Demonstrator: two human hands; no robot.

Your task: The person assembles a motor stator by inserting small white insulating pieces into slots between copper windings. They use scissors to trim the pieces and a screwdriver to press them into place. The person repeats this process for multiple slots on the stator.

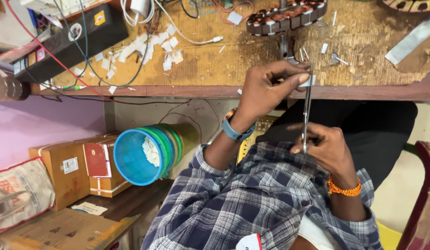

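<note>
The scissors (306,111) are standing almost upright in the view, just in front of the edge of the wooden workbench (252,65), with their blades reaching up to a small white strip of paper (308,81). The right hand (328,148) is closing around the handles at the lower end, fingers curled through and about them, an orange beaded band showing at that wrist. The left hand (268,88) is pinching the white strip between thumb and fingertips right at the tips of the blades, and it is wearing a blue-strapped watch (234,127). Both arms are coming out of a blue plaid shirt. On the bench just above the hands, a round motor stator (286,16) with copper windings is sitting on a metal stand, and a scatter of small white paper pieces (148,46) is lying well to the left of it, near a black box (71,39) with wires running over it. Below the bench, a blue plastic bucket (143,155) is lying on its side beside a cardboard box (69,169).
</note>
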